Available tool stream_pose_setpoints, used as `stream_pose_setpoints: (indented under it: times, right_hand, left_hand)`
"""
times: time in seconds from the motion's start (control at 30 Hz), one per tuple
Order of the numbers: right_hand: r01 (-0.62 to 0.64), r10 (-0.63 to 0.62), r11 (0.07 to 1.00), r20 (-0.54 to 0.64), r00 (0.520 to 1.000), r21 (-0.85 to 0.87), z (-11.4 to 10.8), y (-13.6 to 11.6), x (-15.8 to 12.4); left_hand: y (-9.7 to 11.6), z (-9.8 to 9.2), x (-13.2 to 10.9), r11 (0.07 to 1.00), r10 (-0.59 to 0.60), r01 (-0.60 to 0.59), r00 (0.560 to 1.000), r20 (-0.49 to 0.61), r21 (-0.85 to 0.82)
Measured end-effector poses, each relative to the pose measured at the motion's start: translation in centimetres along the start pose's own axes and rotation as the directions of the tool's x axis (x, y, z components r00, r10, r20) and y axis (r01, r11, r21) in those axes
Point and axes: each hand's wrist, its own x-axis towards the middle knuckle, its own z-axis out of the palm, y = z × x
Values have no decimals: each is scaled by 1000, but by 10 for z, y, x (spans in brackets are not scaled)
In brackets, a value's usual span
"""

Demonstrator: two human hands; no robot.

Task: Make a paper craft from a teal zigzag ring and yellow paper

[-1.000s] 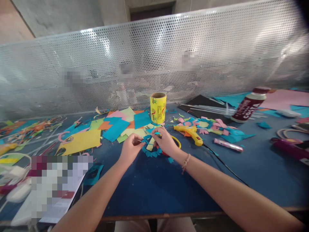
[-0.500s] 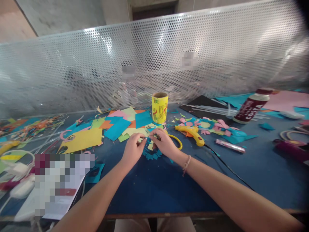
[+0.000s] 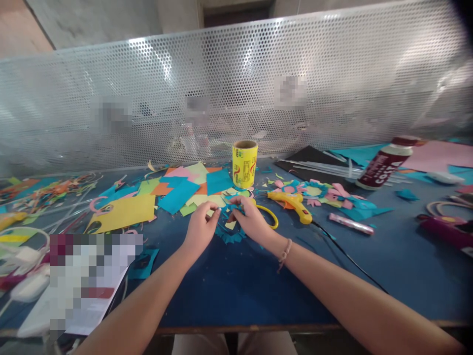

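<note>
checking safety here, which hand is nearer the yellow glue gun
Right: the right hand is just left of the yellow glue gun; the left hand is farther left.

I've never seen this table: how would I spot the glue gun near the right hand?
On the blue table, find the right hand, with a bracelet. Just right of it, past a yellow loop, lies the yellow glue gun. Unlike the upright yellow roll, it is pistol-shaped and trails a black cord.

You face a blue tabletop [image 3: 236, 291]. A perforated metal panel [image 3: 232, 79], showing bright light patches, spans its far edge. Behind it, note a grey wall [image 3: 99, 22] and dark recess [image 3: 238, 16].
</note>
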Motion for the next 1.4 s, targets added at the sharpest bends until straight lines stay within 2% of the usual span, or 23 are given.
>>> stream_pose_setpoints:
  times: [0.27,0.5,0.83,1.17,1.4]
  right_hand:
    - [-46,43,998,45,998,50,1,-4,-1]
    - [-105,99,985,56,994,134,4,-5,-3]
    - [-117,105,978,76,992,170,4,-6,-4]
    - [-105,92,962,64,994,252,4,-2,-1]
    - [-134,119,959,73,990,249,5,-2,-1]
  left_hand:
    - [-3,1,0,999,26,-26,1000,-8,-27]
    - [-2,1,0,999,32,-33,999,25,37]
    - [1,0,1,998,-50,48,997,52,42]
    - [-1,0,2,996,-84,84,996,35,2]
    - [-5,1,2,996,-94,94,995,36,3]
